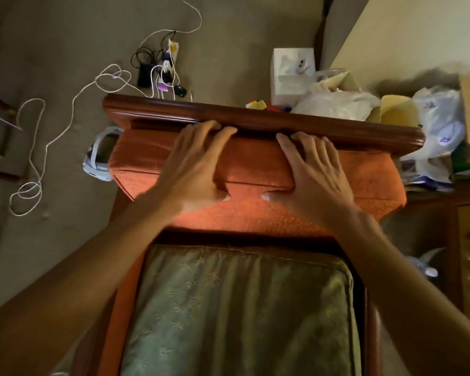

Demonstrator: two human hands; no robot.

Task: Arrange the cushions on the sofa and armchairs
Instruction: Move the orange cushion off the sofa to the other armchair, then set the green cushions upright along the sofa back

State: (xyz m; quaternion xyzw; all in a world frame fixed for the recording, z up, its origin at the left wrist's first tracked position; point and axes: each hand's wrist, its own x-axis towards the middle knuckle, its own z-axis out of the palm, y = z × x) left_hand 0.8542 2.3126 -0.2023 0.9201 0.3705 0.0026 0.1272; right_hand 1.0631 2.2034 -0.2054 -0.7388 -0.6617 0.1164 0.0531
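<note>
An orange back cushion leans against the armchair's wooden top rail. My left hand lies flat on the cushion's upper left part, fingers straight and reaching up to the rail. My right hand presses flat on the upper right part in the same way. Both thumbs point inward along the cushion's seam. Below, a green seat cushion fills the armchair seat, with an orange edge showing on its left side.
Behind the chair, white cables and a power strip with chargers lie on the carpet. A white box, plastic bags and clutter sit at the right on a wooden side table. A white device lies left of the chair.
</note>
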